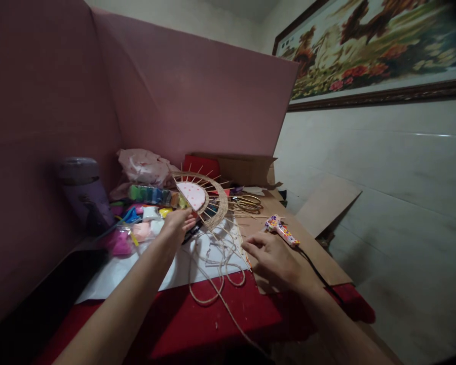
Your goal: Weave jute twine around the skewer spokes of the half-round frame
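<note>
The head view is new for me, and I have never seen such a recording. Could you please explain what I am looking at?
There is no machine here: a person works with two bare hands. The single picture comes from a camera worn on the person's head, looking forward and down.

The left hand holds a craft piece, twine woven around thin sticks, near one corner of its dotted half-circle. The right hand is near a bright-patterned tool with a black cable; I cannot tell whether it pinches anything.

On the red surface lie a white sheet and brown cardboard. Loose twine loops over the sheet and runs toward the viewer. Colourful packets lie at the left, beside a purple tumbler.
</note>
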Tool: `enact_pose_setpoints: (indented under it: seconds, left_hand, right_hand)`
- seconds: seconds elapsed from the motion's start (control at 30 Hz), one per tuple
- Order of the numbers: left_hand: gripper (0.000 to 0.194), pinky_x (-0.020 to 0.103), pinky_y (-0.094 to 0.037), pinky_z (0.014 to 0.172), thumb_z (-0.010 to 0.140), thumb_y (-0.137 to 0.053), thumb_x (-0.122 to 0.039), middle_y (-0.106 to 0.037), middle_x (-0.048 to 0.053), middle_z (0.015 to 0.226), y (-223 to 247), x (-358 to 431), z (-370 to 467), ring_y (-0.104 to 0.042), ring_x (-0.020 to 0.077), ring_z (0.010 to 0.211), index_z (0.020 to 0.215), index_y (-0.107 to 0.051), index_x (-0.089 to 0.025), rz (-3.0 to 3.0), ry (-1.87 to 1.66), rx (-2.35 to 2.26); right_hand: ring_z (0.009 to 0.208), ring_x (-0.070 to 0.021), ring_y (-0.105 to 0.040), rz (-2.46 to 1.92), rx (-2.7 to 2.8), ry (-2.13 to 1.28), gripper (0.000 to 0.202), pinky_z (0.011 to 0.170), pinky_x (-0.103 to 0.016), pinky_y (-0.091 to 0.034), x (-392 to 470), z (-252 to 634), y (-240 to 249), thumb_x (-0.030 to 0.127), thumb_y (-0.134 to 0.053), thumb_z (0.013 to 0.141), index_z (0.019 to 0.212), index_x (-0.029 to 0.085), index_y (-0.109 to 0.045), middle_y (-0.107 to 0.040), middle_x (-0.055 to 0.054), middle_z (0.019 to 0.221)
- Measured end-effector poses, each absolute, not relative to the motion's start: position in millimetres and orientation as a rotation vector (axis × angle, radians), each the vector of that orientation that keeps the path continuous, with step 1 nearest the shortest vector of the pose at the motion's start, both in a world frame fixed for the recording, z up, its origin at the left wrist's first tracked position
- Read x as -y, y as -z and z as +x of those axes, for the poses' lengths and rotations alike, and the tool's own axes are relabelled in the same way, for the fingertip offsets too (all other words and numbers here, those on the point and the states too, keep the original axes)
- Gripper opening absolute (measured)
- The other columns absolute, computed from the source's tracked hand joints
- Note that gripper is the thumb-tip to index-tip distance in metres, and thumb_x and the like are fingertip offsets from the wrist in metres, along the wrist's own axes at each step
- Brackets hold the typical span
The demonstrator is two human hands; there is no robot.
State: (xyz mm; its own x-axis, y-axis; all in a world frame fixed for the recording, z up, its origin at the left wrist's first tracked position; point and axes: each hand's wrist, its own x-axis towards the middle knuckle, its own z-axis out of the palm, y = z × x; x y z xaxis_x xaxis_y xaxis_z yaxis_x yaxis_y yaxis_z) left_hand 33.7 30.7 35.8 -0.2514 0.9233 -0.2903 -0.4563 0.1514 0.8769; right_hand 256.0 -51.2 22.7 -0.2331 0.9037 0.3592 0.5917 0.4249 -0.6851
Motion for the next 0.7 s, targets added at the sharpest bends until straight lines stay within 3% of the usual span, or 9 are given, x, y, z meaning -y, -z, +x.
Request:
enact_pose_setpoints:
  seconds: [0.17, 0.3, 0.4, 0.57, 0.7]
  left_hand:
    - [0.008, 0.024, -0.051, 0.050, 0.079, -0.053, -0.008, -0.059, 0.006, 0.058, -40, -56, 37, -0.059, 0.0134, 0.049, 0.087, -0.056, -0.007, 0.403, -1.340, -1.111]
    - [0.011, 0.025, -0.053, 0.052, 0.080, -0.056, -0.012, -0.057, 0.001, 0.055, -36, -71, 39, -0.058, 0.0123, 0.047, 0.091, -0.054, -0.010, 0.367, -1.374, -1.025]
    - [0.012, 0.027, -0.054, 0.053, 0.079, -0.058, -0.012, -0.062, 0.004, 0.059, -28, -78, 41, -0.062, 0.0144, 0.051, 0.090, -0.056, -0.010, 0.391, -1.361, -0.961]
    - [0.018, 0.025, -0.054, 0.052, 0.074, -0.058, -0.004, -0.069, 0.009, 0.069, -23, -81, 38, -0.064, 0.0156, 0.054, 0.091, -0.060, -0.008, 0.502, -1.357, -0.898]
    - [0.018, 0.027, -0.053, 0.048, 0.075, -0.057, -0.008, -0.069, 0.013, 0.071, -34, -74, 32, -0.066, 0.0196, 0.056, 0.092, -0.061, -0.005, 0.566, -1.384, -0.870]
  right_hand:
    - [0.052, -0.0118, -0.047, -1.299, 1.934, -0.285, 0.036, 0.050, -0.023, -0.030, 0, 238, -35, 0.041, -0.051, 0.082, 0.057, 0.018, -0.059, -0.055, 0.000, 0.053]
    - [0.052, -0.0117, -0.047, -1.272, 1.731, -0.083, 0.039, 0.053, -0.023, -0.030, -25, 226, -32, 0.045, -0.045, 0.086, 0.061, 0.018, -0.060, -0.057, 0.000, 0.055]
    - [0.059, -0.0128, -0.050, -1.207, 1.657, 0.039, 0.036, 0.057, -0.023, -0.032, -26, 224, -16, 0.042, -0.042, 0.089, 0.069, 0.017, -0.061, -0.060, -0.003, 0.063]
    - [0.057, -0.0133, -0.049, -1.145, 1.755, 0.054, 0.035, 0.057, -0.024, -0.032, -17, 230, 5, 0.037, -0.040, 0.090, 0.065, 0.018, -0.056, -0.056, -0.003, 0.060]
    - [0.054, -0.0131, -0.047, -1.085, 1.732, 0.025, 0.035, 0.056, -0.025, -0.033, -11, 229, 6, 0.035, -0.038, 0.090, 0.062, 0.019, -0.052, -0.053, -0.002, 0.057]
